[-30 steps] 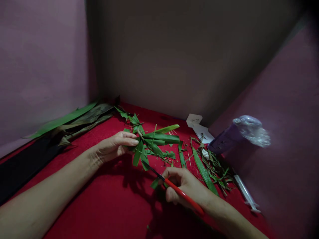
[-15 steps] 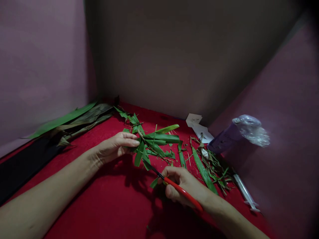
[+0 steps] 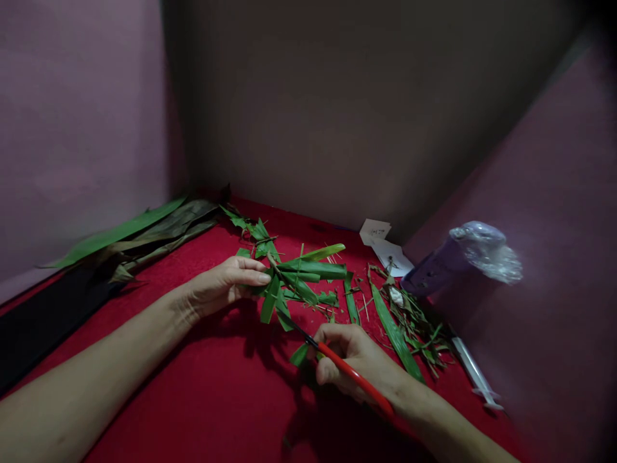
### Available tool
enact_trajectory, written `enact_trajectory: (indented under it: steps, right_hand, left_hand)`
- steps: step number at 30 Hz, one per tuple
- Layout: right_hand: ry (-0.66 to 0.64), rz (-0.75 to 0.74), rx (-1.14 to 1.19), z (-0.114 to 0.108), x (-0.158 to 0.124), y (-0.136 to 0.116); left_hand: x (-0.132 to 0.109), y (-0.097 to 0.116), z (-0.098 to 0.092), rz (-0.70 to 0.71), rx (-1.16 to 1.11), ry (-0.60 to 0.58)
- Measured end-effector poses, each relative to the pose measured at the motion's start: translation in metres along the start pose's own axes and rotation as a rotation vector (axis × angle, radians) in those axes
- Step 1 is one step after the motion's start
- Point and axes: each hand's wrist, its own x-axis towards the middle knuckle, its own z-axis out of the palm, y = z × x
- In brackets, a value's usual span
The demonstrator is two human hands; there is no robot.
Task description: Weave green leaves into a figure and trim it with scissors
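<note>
My left hand (image 3: 236, 278) pinches a leafy green stem (image 3: 299, 273), its long leaves fanning out to the right and downward with trimmed, squared ends. My right hand (image 3: 359, 363) is closed around a pair of scissors (image 3: 354, 374) with red handles and dark blades. The blade tips reach the lower leaves of the stem; whether a leaf lies between the blades I cannot tell. A cut piece of leaf (image 3: 299, 354) shows just left of the right hand. Leaf scraps lie on the red surface (image 3: 212, 386) beyond the stem.
Long green and dried leaves (image 3: 139, 235) lie at the left, behind a black flat object (image 3: 53, 328). To the right are a pile of clippings (image 3: 419, 325), a plastic syringe (image 3: 475, 370), white paper pieces (image 3: 390, 256) and a purple container (image 3: 438, 263) topped with clear plastic. Walls surround the surface.
Almost nothing differs. The right thumb and scissors handle have shifted very slightly, with the blades still at the lower leaves. The left hand keeps its place on the stem.
</note>
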Motion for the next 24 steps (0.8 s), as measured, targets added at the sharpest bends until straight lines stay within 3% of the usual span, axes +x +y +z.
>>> enact_trajectory:
  steps: [9,18,24]
  right_hand:
    - [0.007,0.032,-0.016,0.001,-0.002,-0.002]
    - [0.021,-0.072,-0.201,-0.005,-0.002,0.007]
    - [-0.025,-0.118,-0.207,-0.005,-0.003,0.007]
  left_hand:
    - [0.0,-0.001,-0.001,0.001,0.033,0.003]
    - [0.0,-0.002,-0.002,0.004,0.032,0.0]
    - [0.0,-0.002,0.001,-0.002,0.048,-0.014]
